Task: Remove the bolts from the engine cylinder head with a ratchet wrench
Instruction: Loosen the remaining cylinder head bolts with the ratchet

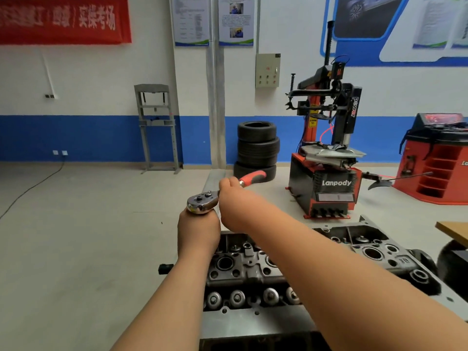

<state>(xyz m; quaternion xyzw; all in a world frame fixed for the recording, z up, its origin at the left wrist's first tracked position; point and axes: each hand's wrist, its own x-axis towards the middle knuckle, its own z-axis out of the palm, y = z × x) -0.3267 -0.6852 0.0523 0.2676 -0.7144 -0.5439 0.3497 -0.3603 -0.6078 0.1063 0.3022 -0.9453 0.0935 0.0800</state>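
The grey metal engine cylinder head [243, 269] lies in front of me, with round valve retainers along its near side. A ratchet wrench [202, 202] with a chrome head and a red and black handle stands above the head's far end. My left hand [197, 231] is wrapped around the part just below the ratchet head, probably its extension; that part is hidden by the fingers. My right hand [234, 198] grips the wrench's shaft, and the red handle sticks out beyond it to the right. No bolt can be made out under the wrench.
A red and black tyre changer [326, 183] stands behind the cylinder head to the right, a stack of tyres [257, 148] behind the wrench. A red balancer cabinet [440, 160] is at far right, a grey press frame [157, 127] by the wall. A wooden table corner [453, 231] juts in at right.
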